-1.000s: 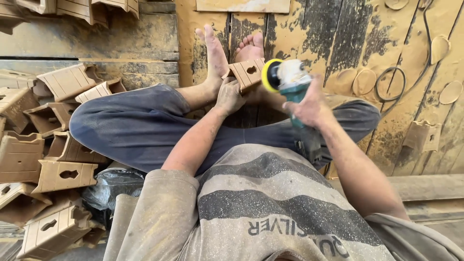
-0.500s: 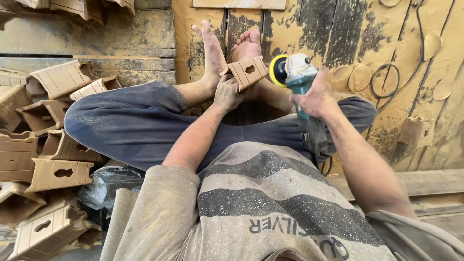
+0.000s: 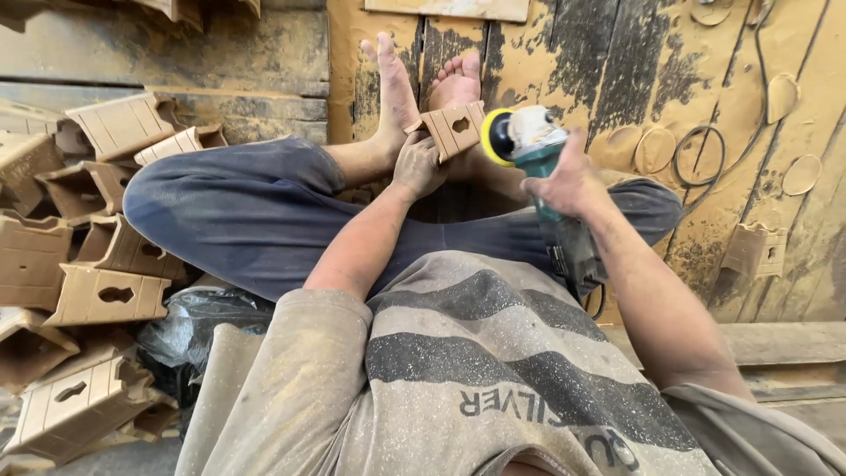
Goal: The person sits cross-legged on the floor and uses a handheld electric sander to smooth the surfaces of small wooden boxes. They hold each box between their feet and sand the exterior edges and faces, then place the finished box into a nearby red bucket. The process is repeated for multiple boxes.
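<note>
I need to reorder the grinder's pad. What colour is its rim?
Yellow: the disc rim on the grinder, clearest in the head view.

The floor (image 3: 617,53) was made of dark wooden planks, thickly coated with yellow sawdust. Round discs (image 3: 656,148) and a looped cable (image 3: 701,163) lay on it to the right. A heap of small wooden boxes (image 3: 79,256) was piled on the left, beside a crumpled black plastic bag (image 3: 198,330). Daylight was even.

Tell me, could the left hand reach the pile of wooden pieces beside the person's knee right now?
Probably not at once: the left hand is holding a wooden piece against the sander. The pile lies on that side, with nothing blocking it.
</note>
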